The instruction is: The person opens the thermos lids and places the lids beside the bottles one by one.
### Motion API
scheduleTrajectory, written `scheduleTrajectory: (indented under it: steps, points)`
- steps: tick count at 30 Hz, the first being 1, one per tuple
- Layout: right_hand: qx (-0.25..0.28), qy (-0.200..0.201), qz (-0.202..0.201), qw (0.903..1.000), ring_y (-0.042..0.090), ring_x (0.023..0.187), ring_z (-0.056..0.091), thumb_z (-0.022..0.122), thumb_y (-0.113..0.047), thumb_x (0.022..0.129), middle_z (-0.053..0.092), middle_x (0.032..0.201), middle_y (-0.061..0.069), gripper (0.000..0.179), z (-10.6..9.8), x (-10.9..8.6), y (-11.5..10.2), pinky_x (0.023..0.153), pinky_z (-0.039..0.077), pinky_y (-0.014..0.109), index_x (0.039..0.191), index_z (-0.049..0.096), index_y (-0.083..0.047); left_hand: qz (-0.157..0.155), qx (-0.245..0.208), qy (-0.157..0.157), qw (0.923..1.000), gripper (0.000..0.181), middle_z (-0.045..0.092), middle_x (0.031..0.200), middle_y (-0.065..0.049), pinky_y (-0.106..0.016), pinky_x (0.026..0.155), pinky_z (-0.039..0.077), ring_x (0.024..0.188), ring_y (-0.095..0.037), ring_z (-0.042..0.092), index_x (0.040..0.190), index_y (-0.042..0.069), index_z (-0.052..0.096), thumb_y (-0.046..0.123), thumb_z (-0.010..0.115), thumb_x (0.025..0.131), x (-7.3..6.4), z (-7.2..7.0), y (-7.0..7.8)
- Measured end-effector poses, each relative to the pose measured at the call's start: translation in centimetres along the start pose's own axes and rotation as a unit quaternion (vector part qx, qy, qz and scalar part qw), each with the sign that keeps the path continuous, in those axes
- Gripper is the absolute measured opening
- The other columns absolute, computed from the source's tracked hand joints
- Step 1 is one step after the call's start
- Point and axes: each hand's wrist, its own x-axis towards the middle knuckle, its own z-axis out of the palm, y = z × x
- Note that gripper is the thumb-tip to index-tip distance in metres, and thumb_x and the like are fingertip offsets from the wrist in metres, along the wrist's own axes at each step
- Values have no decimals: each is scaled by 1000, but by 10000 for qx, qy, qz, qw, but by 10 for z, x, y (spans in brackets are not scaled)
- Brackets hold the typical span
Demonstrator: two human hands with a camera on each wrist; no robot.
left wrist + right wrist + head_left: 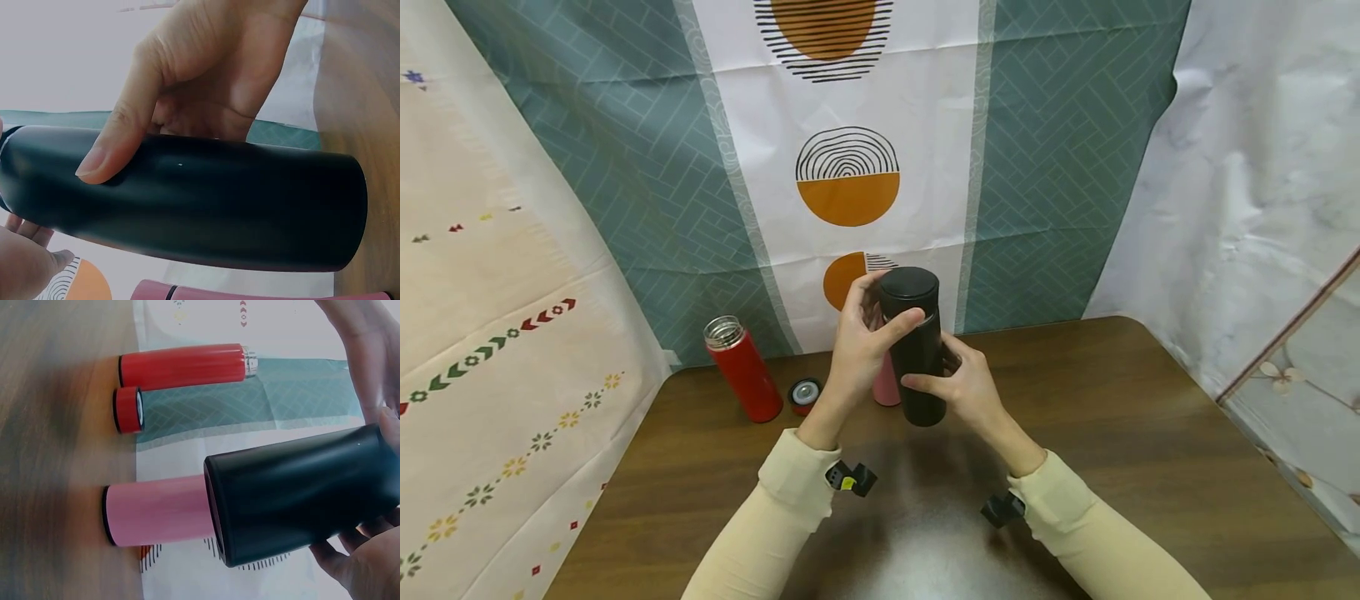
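Note:
A black thermos bottle [917, 358] is held upright, raised over the table, by both hands. The left hand [867, 340] grips its top around the lid, with the thumb across the front. Lower down, the right hand [967, 382] holds the body, its thumb [103, 156] lying along the near side in the left wrist view. The lid sits on the bottle. Behind it stands a pink bottle [159, 512], mostly hidden in the head view.
To the left, a red thermos [745, 373] stands without its cap, showing a metal neck. Beside it, a red cap [805, 395] lies on the wooden table [1075, 467]. A patterned cloth [1037, 150] hangs behind the table's back edge.

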Motion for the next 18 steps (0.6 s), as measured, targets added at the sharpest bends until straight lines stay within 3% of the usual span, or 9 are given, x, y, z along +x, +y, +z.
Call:
scheduleTrajectory:
  steps: [12,18]
  points:
    - [16,81,-56,9999,24,105,72,89,-9,80,74,116,12,58,3,1,1,90,59,35,133,68,-9,214,139,242,9994,100,59,136,-10,-35,110,45,125,-22,57,146,8,45,66,84,75,-1,3,-3]
    - [-20,133,-49,9999,26,103,71,89,-8,79,74,114,13,57,3,1,0,89,59,35,132,68,-8,204,119,315,9992,106,61,133,-11,-32,110,44,123,-22,57,147,2,43,67,84,74,-1,5,-2]
